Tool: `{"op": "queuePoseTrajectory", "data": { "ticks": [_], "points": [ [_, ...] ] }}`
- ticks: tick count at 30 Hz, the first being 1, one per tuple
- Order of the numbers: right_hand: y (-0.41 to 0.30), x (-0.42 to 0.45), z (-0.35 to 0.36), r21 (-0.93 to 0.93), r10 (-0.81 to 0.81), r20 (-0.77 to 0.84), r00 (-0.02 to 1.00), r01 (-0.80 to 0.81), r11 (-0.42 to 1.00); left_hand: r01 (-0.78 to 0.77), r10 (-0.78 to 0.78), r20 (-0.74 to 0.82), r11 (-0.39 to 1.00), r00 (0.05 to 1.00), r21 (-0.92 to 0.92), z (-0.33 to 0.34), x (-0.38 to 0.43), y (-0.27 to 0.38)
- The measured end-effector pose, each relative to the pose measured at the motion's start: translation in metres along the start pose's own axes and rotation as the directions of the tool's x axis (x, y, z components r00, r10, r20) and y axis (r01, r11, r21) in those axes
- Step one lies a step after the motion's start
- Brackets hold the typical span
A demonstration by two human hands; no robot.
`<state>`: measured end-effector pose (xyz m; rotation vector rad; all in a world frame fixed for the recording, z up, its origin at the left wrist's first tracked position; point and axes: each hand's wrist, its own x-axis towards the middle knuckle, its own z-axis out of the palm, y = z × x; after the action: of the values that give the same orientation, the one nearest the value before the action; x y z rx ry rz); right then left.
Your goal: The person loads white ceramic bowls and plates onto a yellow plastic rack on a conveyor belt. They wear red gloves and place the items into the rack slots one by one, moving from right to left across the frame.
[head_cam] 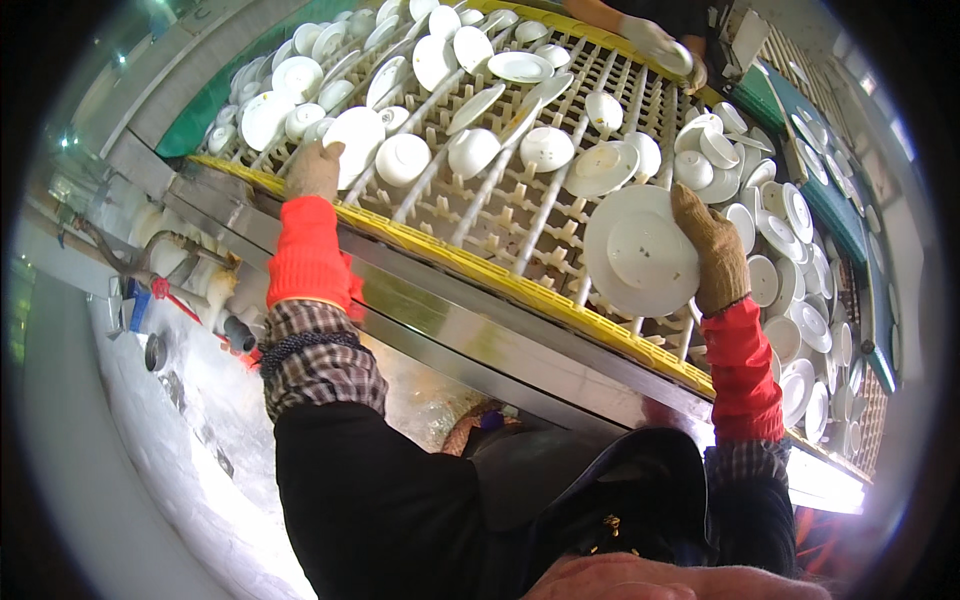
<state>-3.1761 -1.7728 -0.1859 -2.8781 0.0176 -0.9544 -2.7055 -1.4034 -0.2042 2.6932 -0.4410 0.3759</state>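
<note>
My left hand (pixel 315 171), in a tan work glove, grips the edge of a white plate (pixel 355 142) standing on the pegged conveyor belt. A larger white plate with a few dark specks (pixel 642 251) is in my gloved right hand (pixel 711 247), held by its right rim above the belt. Between my hands, white bowls such as one upturned bowl (pixel 403 159) and another bowl with specks (pixel 547 148) rest among the pegs. Beside the large plate lies a small plate with yellowish residue (pixel 601 168).
A yellow rail (pixel 450 249) and a steel ledge (pixel 480 322) run along the near side. Stacked white dishes (pixel 780 232) crowd the belt at right, more plates (pixel 296 79) the far left. Across the belt, another person's gloved hand (pixel 651 37) holds a dish. Pipes (pixel 142 262) are at lower left.
</note>
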Motion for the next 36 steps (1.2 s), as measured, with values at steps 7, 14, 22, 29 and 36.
{"op": "queuePoseTrajectory", "data": {
  "ticks": [7,14,22,29,36],
  "points": [
    [-0.046,0.063,0.032,0.146,0.110,0.026,0.994,-0.112,0.983,-0.376,0.314,-0.273,0.901,0.909,-0.217,0.003,-0.056,0.082],
    [-0.072,0.094,0.110,0.290,0.138,-0.099,0.985,-0.104,0.951,-0.813,0.818,-0.240,0.393,0.522,-0.430,0.046,-0.107,0.102],
    [-0.105,0.066,0.144,0.936,0.326,0.337,0.883,-0.352,-0.014,0.376,0.364,0.409,0.162,0.837,-0.912,0.004,-0.112,0.143],
    [-0.103,0.061,0.122,0.652,0.415,0.755,0.508,-0.651,-0.389,0.323,0.396,0.421,0.292,0.816,-0.900,-0.017,-0.095,0.163],
    [-0.086,0.048,0.108,0.678,0.413,0.719,0.559,-0.694,-0.241,0.495,0.429,0.625,0.384,0.652,-0.780,0.011,-0.126,0.172]
  ]
}}
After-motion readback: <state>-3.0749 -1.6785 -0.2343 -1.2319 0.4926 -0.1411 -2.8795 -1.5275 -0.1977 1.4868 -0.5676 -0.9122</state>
